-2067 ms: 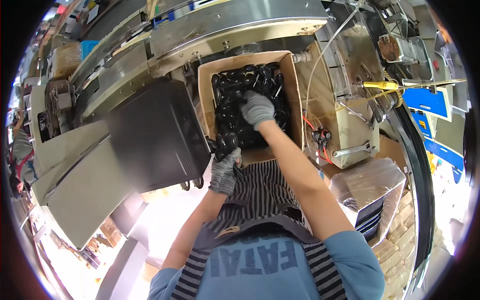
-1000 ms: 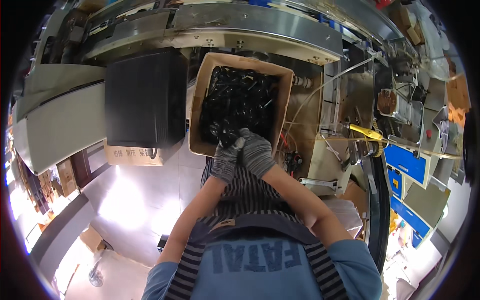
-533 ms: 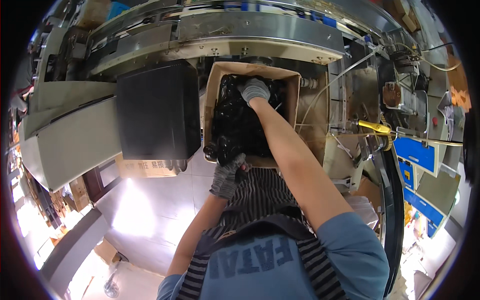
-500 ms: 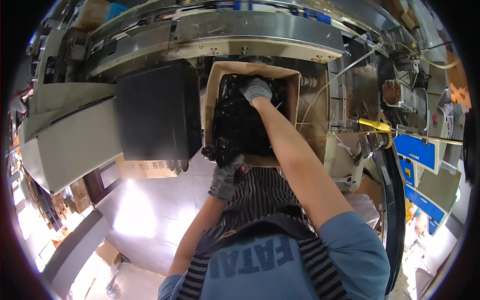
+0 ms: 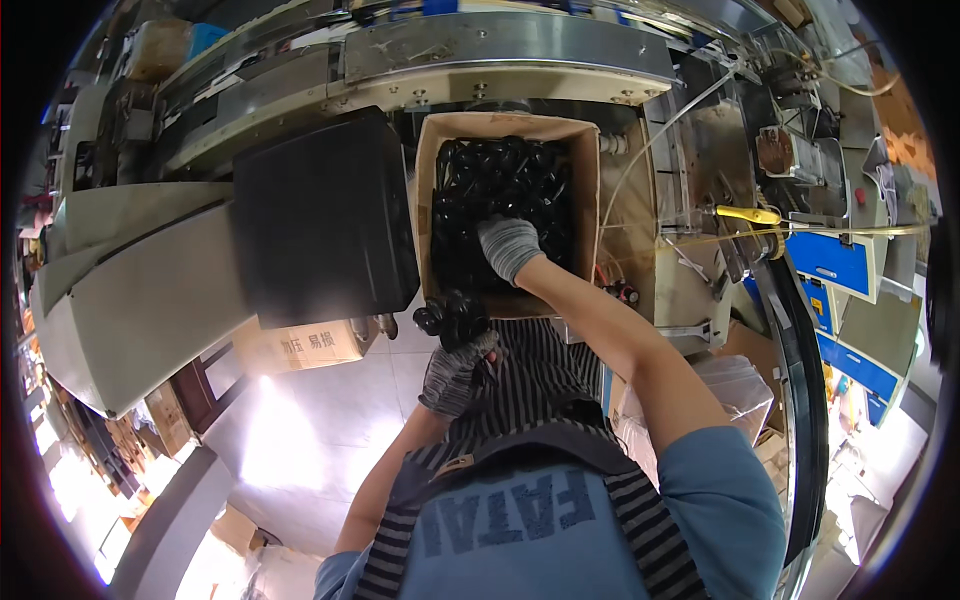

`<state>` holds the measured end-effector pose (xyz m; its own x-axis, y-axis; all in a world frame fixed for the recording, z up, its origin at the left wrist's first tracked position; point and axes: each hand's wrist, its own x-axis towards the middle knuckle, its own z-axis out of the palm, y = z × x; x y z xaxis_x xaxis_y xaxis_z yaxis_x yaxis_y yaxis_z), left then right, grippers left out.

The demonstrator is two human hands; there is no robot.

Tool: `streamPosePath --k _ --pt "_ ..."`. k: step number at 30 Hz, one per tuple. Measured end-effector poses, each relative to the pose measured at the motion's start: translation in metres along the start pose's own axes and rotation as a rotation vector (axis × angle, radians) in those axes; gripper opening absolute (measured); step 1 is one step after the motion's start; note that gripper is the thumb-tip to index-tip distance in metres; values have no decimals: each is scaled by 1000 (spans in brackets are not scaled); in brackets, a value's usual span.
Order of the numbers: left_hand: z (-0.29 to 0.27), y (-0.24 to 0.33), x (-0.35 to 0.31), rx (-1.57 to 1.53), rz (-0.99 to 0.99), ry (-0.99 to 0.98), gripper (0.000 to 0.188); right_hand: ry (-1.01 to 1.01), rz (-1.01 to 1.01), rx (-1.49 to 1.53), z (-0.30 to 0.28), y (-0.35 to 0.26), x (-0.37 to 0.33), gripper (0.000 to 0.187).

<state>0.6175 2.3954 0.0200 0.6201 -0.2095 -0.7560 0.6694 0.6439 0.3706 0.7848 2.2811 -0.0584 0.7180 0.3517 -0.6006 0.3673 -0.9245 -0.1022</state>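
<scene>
A cardboard box [image 5: 587,215] stands in front of me, filled with glossy black rounded pieces [image 5: 510,175] whose exact kind I cannot make out. My right hand [image 5: 510,250], in a grey knit glove, reaches down into the near middle of the box. Its fingertips are hidden against the dark pieces. My left hand [image 5: 458,372], also gloved, is closed around a bunch of the black pieces [image 5: 455,318], just outside the box's near left corner and in front of my striped apron [image 5: 520,365].
A large black case [image 5: 322,215] stands left of the box, with a pale metal housing [image 5: 150,295] beyond it. A metal rail [image 5: 500,55] crosses behind. At right are a yellow-handled tool [image 5: 748,214], thin lines and blue drawers [image 5: 830,262]. Another carton [image 5: 305,345] sits below the black case.
My right hand has come back from the box's far side to its near middle. The bunch in my left hand now shows more fully beside the box corner. The view has shifted slightly.
</scene>
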Motion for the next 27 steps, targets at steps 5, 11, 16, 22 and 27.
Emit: streamPosePath --k 5,11,16,22,27 --pt "6 8 -7 -63 38 -10 15 172 -75 177 -11 31 -5 25" --pt "11 -3 4 -41 -9 -79 25 289 -9 254 -14 2 52 26" --pt "-5 -6 1 -53 7 -27 26 304 -79 176 -46 1 53 40" --pt "-9 -11 1 -46 14 -10 28 -4 117 184 -6 -2 16 21" --pt "-10 -10 -5 -57 35 7 26 17 81 353 5 12 11 29"
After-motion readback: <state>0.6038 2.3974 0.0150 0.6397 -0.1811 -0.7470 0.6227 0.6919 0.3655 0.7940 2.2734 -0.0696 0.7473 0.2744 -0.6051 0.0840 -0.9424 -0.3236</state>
